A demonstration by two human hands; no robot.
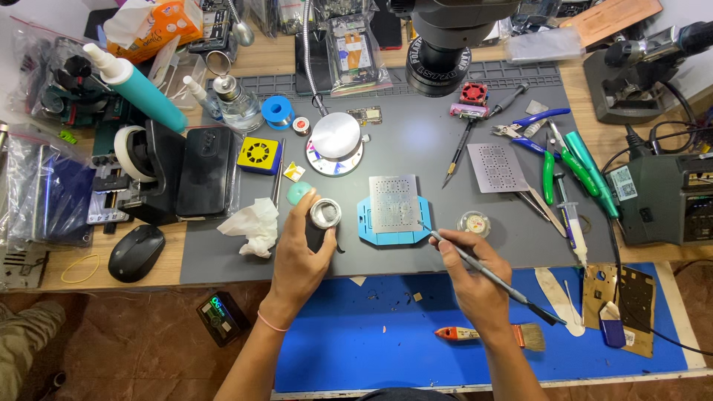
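Grey work mat (416, 160): covers the middle of the bench, crowded with tools, and both hands are over its near edge.
Blue mat (416, 341): lies just below the grey one, an orange-handled brush (490, 336) resting on it.
Microscope head (445, 44): hangs over the far side of the mat, top centre.
Black mouse (136, 252): sits on the wooden bench, off to the left of the mat.
Left hand (297, 260): wrapped round a small round jar (324, 214), fingers curled about its side, open top facing up with grey paste inside.
Right hand (471, 278): fingers pinched tight on a slim grey-handled tool (490, 275), held like a pen.
Blue holder (394, 219): sits mid-mat between the two hands, just right of the jar.
Metal stencil (394, 202): square, perforated, lying flat on top of the blue holder.
Tool tip: right at the stencil's lower right corner; touching or not, I cannot tell.
Crumpled tissue (254, 223): just left of the left hand.
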